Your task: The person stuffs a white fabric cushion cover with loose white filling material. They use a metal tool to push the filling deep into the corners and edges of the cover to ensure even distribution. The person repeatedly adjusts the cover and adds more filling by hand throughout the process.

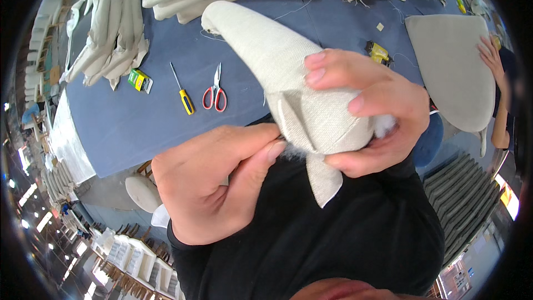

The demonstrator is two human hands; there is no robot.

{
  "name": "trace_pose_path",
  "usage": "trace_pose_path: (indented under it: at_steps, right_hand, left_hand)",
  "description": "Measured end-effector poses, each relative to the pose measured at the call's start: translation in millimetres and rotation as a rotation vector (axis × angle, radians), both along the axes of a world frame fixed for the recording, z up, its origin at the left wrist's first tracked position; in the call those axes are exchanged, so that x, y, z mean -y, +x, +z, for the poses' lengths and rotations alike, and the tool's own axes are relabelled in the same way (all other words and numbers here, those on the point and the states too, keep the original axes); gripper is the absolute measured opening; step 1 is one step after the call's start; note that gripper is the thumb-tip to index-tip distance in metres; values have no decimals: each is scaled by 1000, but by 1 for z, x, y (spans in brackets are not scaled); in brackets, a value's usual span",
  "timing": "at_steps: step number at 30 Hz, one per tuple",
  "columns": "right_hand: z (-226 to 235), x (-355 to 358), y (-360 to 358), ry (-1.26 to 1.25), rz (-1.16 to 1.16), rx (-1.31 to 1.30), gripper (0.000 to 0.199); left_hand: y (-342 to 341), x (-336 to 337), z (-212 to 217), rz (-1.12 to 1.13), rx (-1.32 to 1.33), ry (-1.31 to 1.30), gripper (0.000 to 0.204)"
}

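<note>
A long, tapering padded piece in cream woven fabric (261,44) is held up above the table, its narrow end pointing to the far left. My right hand (383,105) wraps round its broad end, fingers over the top and thumb underneath. White fluffy stuffing (384,125) shows beside that palm, and more sticks out under the piece's near edge. My left hand (222,175) is closed in a pinch at this edge, next to a folded fabric seam; what lies between its fingertips is too small to tell. A loose fabric flap (323,180) hangs below.
On the blue-grey table (161,133) lie red-handled scissors (215,91), a yellow-and-black screwdriver (183,91) and a small green-yellow box (140,80). Cream fabric covers (105,28) are piled behind. At right, a co-worker's hand (489,55) touches a large padded panel (452,66).
</note>
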State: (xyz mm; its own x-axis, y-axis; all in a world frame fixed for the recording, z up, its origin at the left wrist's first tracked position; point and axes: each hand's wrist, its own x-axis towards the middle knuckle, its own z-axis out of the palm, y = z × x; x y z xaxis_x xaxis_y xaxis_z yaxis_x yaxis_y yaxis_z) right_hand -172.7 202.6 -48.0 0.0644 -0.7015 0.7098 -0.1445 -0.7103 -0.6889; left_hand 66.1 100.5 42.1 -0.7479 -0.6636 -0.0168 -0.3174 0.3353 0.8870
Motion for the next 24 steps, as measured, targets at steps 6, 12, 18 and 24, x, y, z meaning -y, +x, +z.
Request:
trace_pose_path:
  at_steps: [6,12,18,24]
  right_hand:
    - [-1,-6,-9,7,-75,-23,69]
    - [0,-11,-20,53,-89,-107,67]
    - [-1,-14,-19,59,-47,-112,69]
    - [9,-13,-12,69,-37,-156,71]
  left_hand:
    - [6,2,-3,25,3,-27,12]
    - [24,0,-15,1,-62,48,9]
    - [16,-8,-23,12,-108,-37,10]
    - [9,-20,-18,100,-70,24,11]
